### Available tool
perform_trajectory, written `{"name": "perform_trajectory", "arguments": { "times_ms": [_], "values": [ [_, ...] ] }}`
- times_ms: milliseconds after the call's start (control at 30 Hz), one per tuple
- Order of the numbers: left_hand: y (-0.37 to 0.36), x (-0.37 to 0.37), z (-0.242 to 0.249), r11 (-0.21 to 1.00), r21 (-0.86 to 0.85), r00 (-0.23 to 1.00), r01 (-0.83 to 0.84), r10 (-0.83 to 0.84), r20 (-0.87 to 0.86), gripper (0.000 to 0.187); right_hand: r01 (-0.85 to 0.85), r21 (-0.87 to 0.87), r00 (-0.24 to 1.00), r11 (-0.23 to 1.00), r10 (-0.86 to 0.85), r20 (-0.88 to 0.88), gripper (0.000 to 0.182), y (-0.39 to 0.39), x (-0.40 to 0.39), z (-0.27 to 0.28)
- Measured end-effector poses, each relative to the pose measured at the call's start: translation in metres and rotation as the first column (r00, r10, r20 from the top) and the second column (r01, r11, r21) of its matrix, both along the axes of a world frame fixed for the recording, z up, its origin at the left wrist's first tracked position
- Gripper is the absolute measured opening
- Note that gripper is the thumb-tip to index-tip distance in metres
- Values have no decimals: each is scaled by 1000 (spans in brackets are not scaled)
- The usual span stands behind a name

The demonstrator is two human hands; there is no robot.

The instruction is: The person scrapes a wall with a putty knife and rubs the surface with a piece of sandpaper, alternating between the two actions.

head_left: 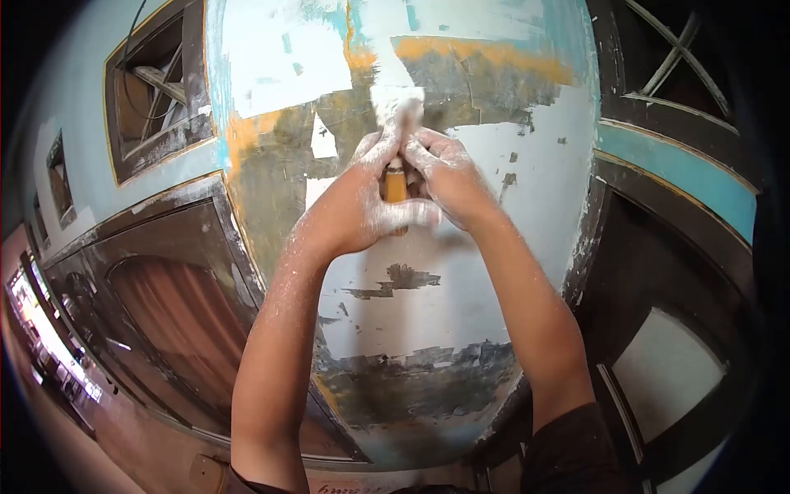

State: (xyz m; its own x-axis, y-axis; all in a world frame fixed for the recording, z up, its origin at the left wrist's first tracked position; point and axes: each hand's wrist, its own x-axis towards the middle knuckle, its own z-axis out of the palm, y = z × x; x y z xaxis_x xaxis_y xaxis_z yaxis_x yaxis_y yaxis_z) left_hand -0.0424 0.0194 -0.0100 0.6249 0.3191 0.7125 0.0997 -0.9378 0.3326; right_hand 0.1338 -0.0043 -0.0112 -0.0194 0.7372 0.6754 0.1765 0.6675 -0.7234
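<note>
A putty knife with a wooden handle [396, 186] points upward in front of the wall. Its blade is blurred and partly covered by fingers. My left hand [350, 198], dusted with white powder, is closed at the knife, its thumb stretched across the lower handle. From the other side my right hand [451, 177] meets it, its whitened fingers pinched near the blade; just where they grip is partly hidden. Wet-looking white putty [397, 100] lies on the wall right above the fingertips.
Around the hands, the wall [502, 239] carries white patches over grey, orange and turquoise paint. A dark door with a brown curtain [177, 309] stands left, another dark door frame [658, 272] right. Latticed openings [160, 90] sit above. Bright light enters at far left.
</note>
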Motion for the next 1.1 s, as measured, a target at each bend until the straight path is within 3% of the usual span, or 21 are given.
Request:
{"name": "perform_trajectory", "arguments": {
  "times_ms": [67, 100, 133, 233, 267, 333, 367, 400, 467, 533, 567, 600, 633, 667, 700, 733, 767, 867, 900, 1100],
  "values": [
    [-9, -5, -6, 994, 55, 994, -99, 101, -36, 111, -34, -33, 999, 999, 34, -8, 22, -3, -1, 4],
    [-14, -3, -12, 957, 176, 973, -230, 233, 9, 96, -11, -91, 998, 996, 17, 68, 24, -3, 0, 8],
    [-12, 0, -14, 955, 173, 970, -240, 242, 9, 96, 17, -146, 990, 989, 4, 143, 26, -5, 0, 11],
    [-4, 14, -22, 942, 172, 945, -290, 253, 206, 83, 151, -133, 938, 979, -100, 333, 32, -18, -3, 18],
    [3, 16, -26, 890, 222, 902, -399, 337, 271, 77, 206, -143, 891, 968, -125, 437, 32, -20, 0, 22],
    [4, 16, -26, 839, 205, 844, -504, 428, 324, 66, 189, -124, 900, 974, -121, 418, 31, -27, 2, 24],
    [0, 14, -27, 797, 183, 803, -575, 508, 312, 66, 348, 54, 825, 936, -333, 456, 32, -27, 11, 27],
    [-6, 12, -25, 749, 162, 755, -643, 584, 298, 66, 480, 236, 716, 845, -533, 451, 35, -26, 20, 31],
    [2, 10, -26, 611, 271, 667, -743, 649, 366, 75, 659, 387, 460, 645, -753, 471, 31, -41, 30, 53],
    [7, 8, -25, 529, 387, 654, -755, 655, 379, 82, 578, 737, 307, 350, -930, 201, 29, -25, 58, 63],
    [6, 8, -23, 524, 384, 647, -760, 659, 383, 82, 572, 740, 313, 354, -928, 201, 29, -16, 69, 72],
    [2, 10, -20, 544, 352, 645, -762, 691, 327, 85, 449, 893, 201, 26, -977, -73, 27, -6, 79, 82],
    [0, 12, -19, 564, 318, 643, -762, 718, 267, 89, 278, 908, 137, -315, -922, -362, 26, 0, 85, 91],
    [2, 15, -17, 561, 317, 640, -765, 719, 271, 89, 276, 908, 141, -316, -921, -363, 26, 6, 90, 99],
    [4, 18, -16, 550, 313, 626, -774, 740, 246, 90, 300, 930, 65, -213, -968, -243, 32, 11, 95, 106],
    [6, 21, -16, 538, 310, 610, -784, 760, 222, 90, 330, 937, -9, -111, -993, -114, 51, 3, 85, 110],
    [8, 23, -17, 534, 311, 607, -786, 762, 226, 90, 434, 890, 4, 137, -989, 150, 62, -10, 77, 109],
    [15, 29, -21, 503, 326, 591, -800, 753, 288, 91, 417, 907, -5, 55, -998, 63, 58, -1, 74, 103],
    [16, 31, -22, 490, 319, 578, -811, 758, 304, 91, 435, 897, 46, 76, -997, 63, 55, -8, 68, 99],
    [18, 38, -16, 531, 272, 596, -803, 736, 322, 93, 440, 893, 82, 95, -994, 66, 55, -8, 73, 100]
  ]
}}
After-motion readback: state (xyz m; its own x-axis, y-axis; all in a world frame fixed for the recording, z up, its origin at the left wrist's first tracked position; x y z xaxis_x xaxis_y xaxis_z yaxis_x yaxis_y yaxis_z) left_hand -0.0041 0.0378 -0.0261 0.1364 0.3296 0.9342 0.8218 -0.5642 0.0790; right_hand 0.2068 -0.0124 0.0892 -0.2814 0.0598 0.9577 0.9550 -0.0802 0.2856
